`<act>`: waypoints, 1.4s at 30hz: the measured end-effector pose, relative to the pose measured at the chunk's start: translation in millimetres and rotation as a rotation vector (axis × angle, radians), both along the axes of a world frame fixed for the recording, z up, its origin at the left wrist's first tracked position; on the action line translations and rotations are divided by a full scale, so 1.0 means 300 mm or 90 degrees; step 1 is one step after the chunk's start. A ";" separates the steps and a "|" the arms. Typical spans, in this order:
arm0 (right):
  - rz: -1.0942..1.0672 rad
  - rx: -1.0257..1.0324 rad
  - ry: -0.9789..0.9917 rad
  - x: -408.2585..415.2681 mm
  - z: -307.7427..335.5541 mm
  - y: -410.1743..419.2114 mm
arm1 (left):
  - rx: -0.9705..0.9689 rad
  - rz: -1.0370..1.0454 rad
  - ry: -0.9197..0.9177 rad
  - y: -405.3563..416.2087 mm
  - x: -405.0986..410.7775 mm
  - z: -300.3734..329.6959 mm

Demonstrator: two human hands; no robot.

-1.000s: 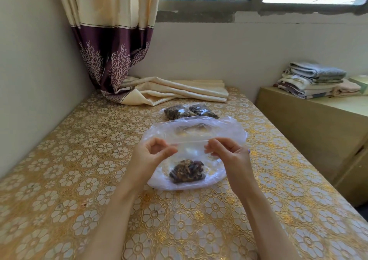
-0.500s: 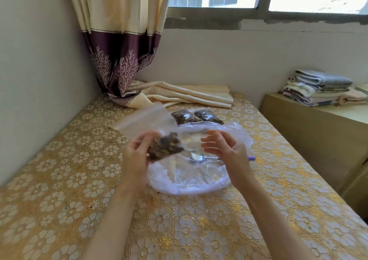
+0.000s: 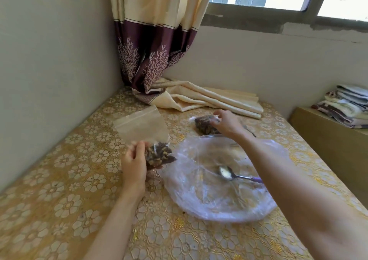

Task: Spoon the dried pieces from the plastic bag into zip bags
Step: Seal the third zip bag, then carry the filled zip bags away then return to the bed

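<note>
My left hand grips a clear zip bag by its lower part, where dark dried pieces are bunched; the bag's flat top stands upright above my fingers. My right hand reaches across to the far side and rests on another filled zip bag lying on the table, fingers bent over it. The big clear plastic bag lies spread out between my arms. A metal spoon with a purple handle lies on it, bowl up.
The table wears a gold floral cloth and sits in a wall corner. A cream curtain trails onto its far edge. A wooden cabinet with folded towels stands to the right.
My left hand lifted the filled zip bag out of the plastic bag and swung it left. My right hand let go and reached out to the filled bags at the back. The spoon is now uncovered.
</note>
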State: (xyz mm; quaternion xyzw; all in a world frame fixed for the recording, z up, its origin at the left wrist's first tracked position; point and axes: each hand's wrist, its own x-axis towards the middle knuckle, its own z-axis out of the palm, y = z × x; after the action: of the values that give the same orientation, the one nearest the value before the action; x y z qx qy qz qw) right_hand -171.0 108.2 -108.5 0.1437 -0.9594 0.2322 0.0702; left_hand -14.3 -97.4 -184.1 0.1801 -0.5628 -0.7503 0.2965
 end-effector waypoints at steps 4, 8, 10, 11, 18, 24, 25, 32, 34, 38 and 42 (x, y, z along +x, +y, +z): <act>-0.001 0.108 -0.055 -0.064 -0.055 -0.038 | 0.048 0.008 0.009 -0.013 -0.004 -0.006; -0.021 0.155 -0.089 -0.095 -0.071 -0.060 | 0.023 0.024 -0.003 -0.003 0.005 -0.002; -0.006 0.170 -0.071 -0.125 -0.070 -0.063 | 0.015 0.024 -0.005 -0.003 0.010 0.001; 0.006 0.175 -0.064 -0.143 -0.072 -0.063 | 0.014 0.021 -0.009 -0.004 0.013 0.000; 0.054 -0.048 -0.111 -0.183 -0.053 -0.009 | 0.002 0.036 -0.082 0.002 0.024 0.001; 0.021 -0.275 -0.167 -0.077 0.098 0.105 | -0.020 0.008 -0.239 0.014 0.043 0.073; 0.014 -0.303 -0.178 -0.049 0.138 0.135 | -0.010 0.017 -0.266 0.018 0.044 0.107; -0.107 -0.396 -0.281 0.275 0.381 0.406 | 0.017 -0.030 -0.428 0.067 0.136 0.410; -0.176 -0.454 -0.325 0.413 0.433 0.484 | -0.022 -0.068 -0.462 0.114 0.189 0.495; -0.358 -0.563 -0.333 0.721 0.492 0.643 | -0.082 -0.148 -0.526 0.221 0.296 0.609; -0.544 -0.669 -0.313 1.027 0.487 0.757 | -0.122 -0.251 -0.561 0.333 0.383 0.655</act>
State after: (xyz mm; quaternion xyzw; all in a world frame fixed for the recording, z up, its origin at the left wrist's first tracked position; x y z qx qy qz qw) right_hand 137.1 335.4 37.6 -0.3534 -0.6816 0.6407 -0.0031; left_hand 100.7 2.6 12.2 0.3423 -0.7244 -0.5897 -0.1018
